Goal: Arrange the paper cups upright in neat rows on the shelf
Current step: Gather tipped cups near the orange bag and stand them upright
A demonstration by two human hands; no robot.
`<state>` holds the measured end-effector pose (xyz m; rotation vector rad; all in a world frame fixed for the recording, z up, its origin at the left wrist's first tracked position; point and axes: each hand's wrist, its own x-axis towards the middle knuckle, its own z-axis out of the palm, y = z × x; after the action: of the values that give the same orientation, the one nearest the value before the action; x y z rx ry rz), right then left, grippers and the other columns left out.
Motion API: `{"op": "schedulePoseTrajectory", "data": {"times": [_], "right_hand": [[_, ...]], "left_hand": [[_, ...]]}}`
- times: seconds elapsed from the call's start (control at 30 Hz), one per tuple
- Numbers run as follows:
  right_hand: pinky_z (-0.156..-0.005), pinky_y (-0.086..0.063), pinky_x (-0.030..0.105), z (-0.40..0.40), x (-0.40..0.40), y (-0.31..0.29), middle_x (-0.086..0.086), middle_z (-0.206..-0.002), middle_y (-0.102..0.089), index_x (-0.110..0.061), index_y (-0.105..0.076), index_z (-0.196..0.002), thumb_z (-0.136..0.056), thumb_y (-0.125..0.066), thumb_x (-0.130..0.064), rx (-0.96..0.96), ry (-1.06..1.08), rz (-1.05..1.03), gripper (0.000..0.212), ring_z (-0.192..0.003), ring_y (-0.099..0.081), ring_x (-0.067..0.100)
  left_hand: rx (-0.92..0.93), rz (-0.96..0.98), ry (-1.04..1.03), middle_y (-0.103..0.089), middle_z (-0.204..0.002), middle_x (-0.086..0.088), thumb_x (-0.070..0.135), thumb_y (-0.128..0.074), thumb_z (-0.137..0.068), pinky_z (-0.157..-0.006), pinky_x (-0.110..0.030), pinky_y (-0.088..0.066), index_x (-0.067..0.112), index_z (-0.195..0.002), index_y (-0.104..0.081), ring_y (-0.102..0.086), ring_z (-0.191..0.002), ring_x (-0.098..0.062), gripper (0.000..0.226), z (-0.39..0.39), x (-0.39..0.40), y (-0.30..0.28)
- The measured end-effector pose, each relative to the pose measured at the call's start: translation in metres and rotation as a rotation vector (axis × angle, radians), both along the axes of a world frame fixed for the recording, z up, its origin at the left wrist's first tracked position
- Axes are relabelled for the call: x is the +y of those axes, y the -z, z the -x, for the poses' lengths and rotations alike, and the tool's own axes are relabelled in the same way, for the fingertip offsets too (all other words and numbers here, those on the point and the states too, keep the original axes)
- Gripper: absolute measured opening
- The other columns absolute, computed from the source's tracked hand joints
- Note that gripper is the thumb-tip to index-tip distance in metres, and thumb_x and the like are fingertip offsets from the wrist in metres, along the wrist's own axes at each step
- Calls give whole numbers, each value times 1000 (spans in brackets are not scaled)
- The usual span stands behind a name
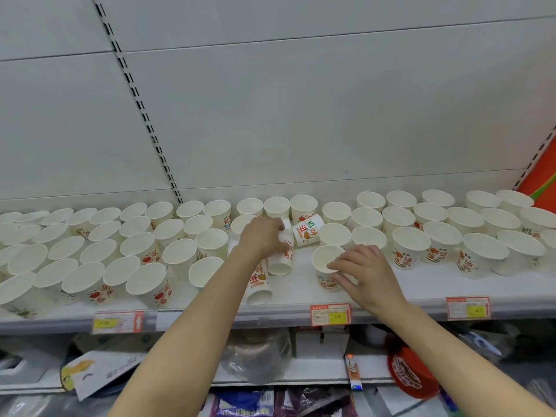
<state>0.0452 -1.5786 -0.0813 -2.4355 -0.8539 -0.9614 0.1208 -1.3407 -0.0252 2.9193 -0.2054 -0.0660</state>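
White metal shelving fills the view, with a pale back panel (301, 115) rising behind a long shelf (301, 296) crowded with white paper cups printed in red, orange and green. On the left side of the shelf, upright cups (144, 251) stand in rough diagonal rows, open mouths facing up. On the right side, more upright cups (442, 236) stand in rows that run toward the far edge of the view. Between these two groups, near the middle of the shelf, several cups lie tipped over. The left hand (263, 236) reaches into this middle gap, fingers curled around a fallen cup (284, 251) that lies on its side with its open mouth pointing toward the front of the shelf. Another toppled cup (258, 281) lies just beside the left forearm, nearer the shelf's front edge, also with its mouth toward the viewer. A third cup (308, 231) lies on its side just behind the left hand's fingertips, its printed side showing. The right hand (361, 275) holds an upright cup (326, 266) near the front of the shelf, fingers and thumb pinching its rim and side from the right. This cup stands just in front of the right-hand rows. Price labels (331, 314) in red and yellow are clipped along the shelf's front edge. Below, a lower shelf (316, 377) holds assorted packaged goods, blurred.
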Motion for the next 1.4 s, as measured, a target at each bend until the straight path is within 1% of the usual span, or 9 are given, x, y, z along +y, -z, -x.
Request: {"op": "schedulePoseTrajectory", "data": {"times": [0.1,0.27,0.43,0.73,0.87,1.03,1.17,1.3,1.4], "right_hand": [[-76,-38,32,-3,7,-9,-7,-88,-69,-20,-75,-89,-85,-62,-35,45,78,-110,20,-86,-55,14],[-75,-46,45,-44,22,-50,-7,-79,-70,-22,-74,-83,-81,-72,-21,249,303,-233,3,-79,-60,21],[-83,-47,40,-94,33,-61,-7,-81,-73,-23,-75,-82,-82,-68,-22,481,393,-207,8,-82,-63,19],[-81,-35,34,-127,51,-45,-3,-85,-70,-28,-70,-80,-82,-64,-44,595,610,106,18,-94,-54,22],[-83,-35,34,-128,54,-45,-1,-85,-69,-25,-72,-81,-83,-63,-47,605,656,93,24,-97,-55,24],[-84,-35,34,-122,56,-46,-4,-86,-70,-30,-67,-70,-79,-70,-40,702,573,-125,14,-96,-54,22],[-82,-44,38,-112,59,-49,-9,-71,-66,-26,-62,-61,-75,-72,-29,674,402,-298,18,-82,-60,19],[-83,-37,32,-99,54,-49,-11,-74,-66,-24,-68,-75,-80,-71,-28,473,233,-55,8,-77,-55,13],[-80,-38,33,-99,49,-39,-10,-74,-65,-25,-65,-74,-80,-71,-29,406,215,78,9,-77,-54,16]], "left_hand": [[64,2,43,-64,-116,1,41,-76,-77,-87,-36,-51,24,-119,-62,-58,-107,-20,48,-12,1,5],[87,266,29,-70,-88,10,30,-76,-77,-78,-35,-56,25,-87,-70,-65,-86,-11,13,-9,7,-1],[-8,491,34,-69,-78,16,26,-77,-78,-63,-18,-44,27,-77,-73,-61,-75,1,5,29,16,2],[-160,470,33,-61,-96,18,38,-76,-81,-78,-25,-51,35,-85,-71,-56,-86,-3,7,57,20,32],[-170,440,-18,-60,-100,20,38,-75,-83,-82,-24,-51,32,-91,-73,-56,-91,-4,10,57,15,30],[-161,424,-46,-64,-105,17,39,-74,-83,-83,-26,-54,34,-92,-72,-57,-91,-5,11,58,10,28],[-177,424,-75,-64,-105,17,39,-75,-82,-81,-20,-51,32,-94,-73,-58,-90,-3,14,62,9,30],[-188,455,-58,-64,-102,17,39,-74,-83,-78,-18,-49,32,-93,-73,-56,-87,0,13,66,4,30],[-191,466,-40,-65,-103,16,38,-74,-84,-78,-18,-49,31,-97,-72,-56,-85,2,15,70,-1,31]]}}
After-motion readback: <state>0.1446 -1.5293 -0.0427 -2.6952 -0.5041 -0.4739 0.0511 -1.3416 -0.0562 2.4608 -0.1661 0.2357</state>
